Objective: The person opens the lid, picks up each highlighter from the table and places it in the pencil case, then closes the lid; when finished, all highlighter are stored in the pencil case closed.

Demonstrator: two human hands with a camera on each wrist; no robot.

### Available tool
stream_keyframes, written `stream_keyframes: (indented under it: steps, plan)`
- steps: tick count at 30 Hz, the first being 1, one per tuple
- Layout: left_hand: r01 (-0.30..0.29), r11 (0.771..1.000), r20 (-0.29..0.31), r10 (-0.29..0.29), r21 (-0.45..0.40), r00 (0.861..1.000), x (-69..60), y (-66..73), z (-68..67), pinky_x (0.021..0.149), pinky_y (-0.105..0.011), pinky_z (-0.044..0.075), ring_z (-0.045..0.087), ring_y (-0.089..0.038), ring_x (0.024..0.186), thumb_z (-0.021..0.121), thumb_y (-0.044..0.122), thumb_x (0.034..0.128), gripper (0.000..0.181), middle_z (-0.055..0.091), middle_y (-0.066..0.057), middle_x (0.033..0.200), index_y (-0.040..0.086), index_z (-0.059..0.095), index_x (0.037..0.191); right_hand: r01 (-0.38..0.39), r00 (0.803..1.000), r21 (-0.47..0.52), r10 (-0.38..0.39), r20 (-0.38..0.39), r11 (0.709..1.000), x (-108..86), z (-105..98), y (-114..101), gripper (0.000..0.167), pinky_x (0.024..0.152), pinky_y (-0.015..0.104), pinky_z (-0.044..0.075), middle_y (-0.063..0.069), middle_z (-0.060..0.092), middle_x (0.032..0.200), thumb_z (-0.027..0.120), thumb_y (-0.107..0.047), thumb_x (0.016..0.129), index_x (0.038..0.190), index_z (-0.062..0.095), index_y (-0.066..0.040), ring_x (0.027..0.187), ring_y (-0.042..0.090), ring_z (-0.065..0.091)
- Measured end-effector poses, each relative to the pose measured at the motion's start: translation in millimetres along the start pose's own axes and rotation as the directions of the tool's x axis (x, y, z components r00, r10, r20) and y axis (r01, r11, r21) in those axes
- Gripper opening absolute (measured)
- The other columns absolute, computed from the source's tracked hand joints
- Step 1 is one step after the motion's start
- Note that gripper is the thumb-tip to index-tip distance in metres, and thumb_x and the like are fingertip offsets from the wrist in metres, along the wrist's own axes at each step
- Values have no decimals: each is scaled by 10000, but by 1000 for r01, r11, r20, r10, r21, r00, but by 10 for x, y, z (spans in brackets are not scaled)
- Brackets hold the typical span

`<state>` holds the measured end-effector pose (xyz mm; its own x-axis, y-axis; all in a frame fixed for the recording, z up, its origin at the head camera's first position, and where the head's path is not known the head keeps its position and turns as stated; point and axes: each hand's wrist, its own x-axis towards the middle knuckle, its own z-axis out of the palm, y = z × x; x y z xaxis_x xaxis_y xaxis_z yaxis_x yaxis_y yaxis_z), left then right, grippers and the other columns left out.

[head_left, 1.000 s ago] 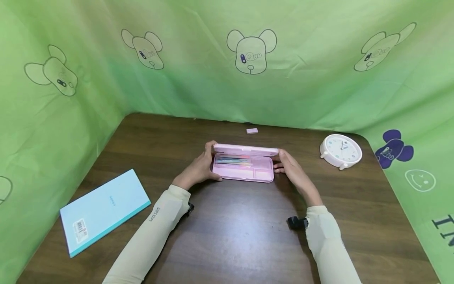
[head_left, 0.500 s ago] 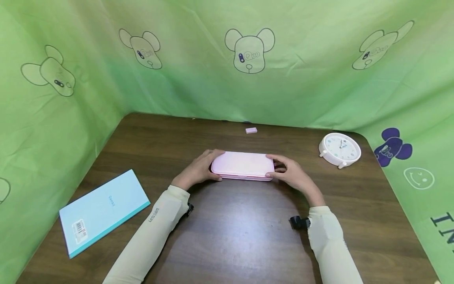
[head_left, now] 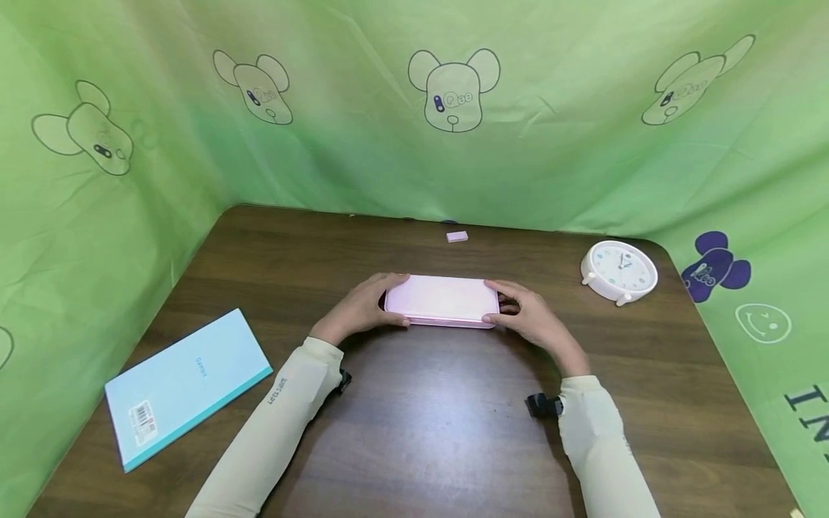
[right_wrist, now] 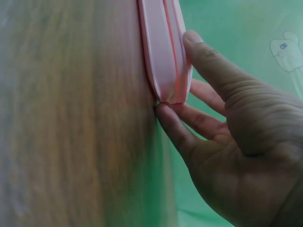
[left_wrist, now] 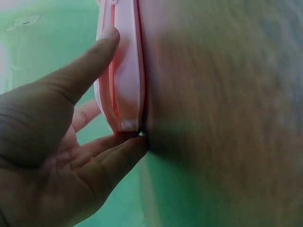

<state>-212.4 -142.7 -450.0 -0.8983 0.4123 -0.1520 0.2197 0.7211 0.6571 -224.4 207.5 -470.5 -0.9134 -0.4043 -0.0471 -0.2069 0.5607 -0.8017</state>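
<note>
A pink pencil case [head_left: 443, 298] lies with its lid down on the dark wooden table, in the middle of the head view. My left hand [head_left: 364, 306] grips its left end, thumb along the front side and fingers round the end and back. At the opposite end my right hand [head_left: 532, 314] holds the case the same way. In the left wrist view the thumb presses the front of the pencil case [left_wrist: 128, 71] near its seam. The right wrist view has the thumb by the lid edge of the pencil case [right_wrist: 163, 56] and fingertips at its end.
A small pink eraser [head_left: 457, 237] lies behind the case, close to the green curtain [head_left: 363, 158]. To the right stands a white round clock [head_left: 619, 272], tilted back. A light blue notebook [head_left: 188, 388] lies at the left edge of the table [head_left: 440, 432].
The pencil case's lid has come down over the pens inside. My right hand has moved from the raised lid's edge to the case's right end. Over the last half second little has moved.
</note>
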Motion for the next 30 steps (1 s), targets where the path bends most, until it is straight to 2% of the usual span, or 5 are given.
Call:
stream_keyframes:
  steps: [6, 20, 26, 28, 30]
  plan:
    - [24, 1000, -18, -24, -3, 1000, -14, 20, 27, 1256, -570, 313, 366, -377, 1573, 923, 315, 903, 930, 418, -186, 1691, 92, 442, 1667, 4, 1000, -32, -4, -5, 999, -16, 32, -4, 693, 1062, 514, 536, 274, 527, 1566, 842, -76, 963, 1573, 531, 31, 1263, 409, 637]
    - [22, 999, -37, -21, 27, 999, 0, 45, 60, 1268, -560, 293, 371, -390, 1572, 926, 248, 898, 912, 426, -209, 1685, 43, 452, 1649, 23, 1000, -111, -22, 6, 994, -50, 71, -60, 731, 1108, 566, 496, 299, 480, 1603, 832, -103, 976, 1602, 482, 40, 1331, 455, 605]
    - [19, 1000, -7, -18, 8, 1000, -8, -7, 26, 1268, -569, 291, 320, -398, 1594, 918, 271, 911, 948, 377, -230, 1706, 31, 402, 1670, 38, 999, -172, -36, 13, 984, -19, 84, -82, 712, 1164, 606, 426, 311, 477, 1604, 807, -163, 1006, 1600, 477, 50, 1407, 479, 541]
    - [44, 999, -28, -43, 15, 999, -35, 22, -17, 1267, -605, 272, 279, -400, 1612, 893, 301, 937, 960, 316, -227, 1736, 36, 359, 1689, 44, 999, -211, -47, -9, 976, -19, 79, -135, 669, 1212, 623, 355, 320, 446, 1624, 755, -183, 1045, 1599, 469, 61, 1472, 497, 463]
    - [66, 997, -102, -62, 32, 993, -65, 117, -66, 1261, -613, 281, 287, -391, 1611, 857, 335, 969, 943, 287, -211, 1752, 37, 336, 1696, 44, 996, -268, -64, -63, 962, -19, 63, -250, 608, 1242, 627, 299, 325, 436, 1627, 686, -202, 1090, 1588, 474, 76, 1504, 508, 409]
